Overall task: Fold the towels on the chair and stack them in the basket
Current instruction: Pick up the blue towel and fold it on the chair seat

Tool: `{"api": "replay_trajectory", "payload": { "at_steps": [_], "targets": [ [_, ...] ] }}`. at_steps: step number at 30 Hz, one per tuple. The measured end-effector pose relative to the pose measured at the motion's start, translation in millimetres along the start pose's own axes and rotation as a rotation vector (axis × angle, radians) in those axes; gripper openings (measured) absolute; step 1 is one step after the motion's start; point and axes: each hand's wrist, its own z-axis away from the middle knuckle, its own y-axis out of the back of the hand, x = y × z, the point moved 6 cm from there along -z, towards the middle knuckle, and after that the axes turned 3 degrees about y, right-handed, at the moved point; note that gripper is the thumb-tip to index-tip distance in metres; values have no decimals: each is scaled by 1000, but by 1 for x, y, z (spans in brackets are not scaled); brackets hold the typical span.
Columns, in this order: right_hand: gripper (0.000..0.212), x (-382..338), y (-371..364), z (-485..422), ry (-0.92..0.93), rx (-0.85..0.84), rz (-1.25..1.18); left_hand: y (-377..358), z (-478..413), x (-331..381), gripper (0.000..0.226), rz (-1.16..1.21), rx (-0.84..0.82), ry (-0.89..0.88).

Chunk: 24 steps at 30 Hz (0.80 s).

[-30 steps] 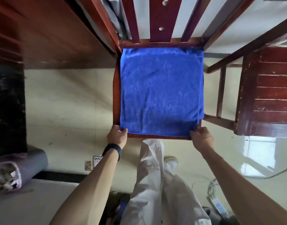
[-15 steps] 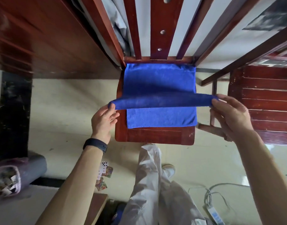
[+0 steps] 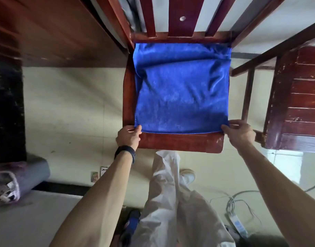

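Observation:
A blue towel [image 3: 181, 93] lies spread over the seat of a red-brown wooden chair [image 3: 178, 142], rumpled near the chair's back. My left hand [image 3: 129, 136] pinches the towel's near left corner at the seat's front. My right hand [image 3: 239, 131] pinches the near right corner. The towel's near edge runs straight between my two hands, a little back from the seat's front edge. No basket is in view.
A second dark wooden chair [image 3: 296, 104] stands close on the right. A purple roll [image 3: 19, 177] lies on the floor at left, playing cards [image 3: 99, 172] near my left forearm, a power strip with cables [image 3: 238, 223] at lower right. My white-trousered leg [image 3: 171, 202] stands below the seat.
Half a second ago my hands held the towel's edge lifted over the middle of the seat. That edge is now down at the front of the seat, still in both hands.

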Motion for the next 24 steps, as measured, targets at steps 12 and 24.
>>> {"api": "replay_trajectory", "payload": {
  "at_steps": [12,24],
  "targets": [
    [22,-7,-4,11,16,84,-32,-8,-1,23,24,-373,75,-39],
    [19,-7,65,76,-122,29,-830,56,62,43,29,345,-144,47]
  ]
}}
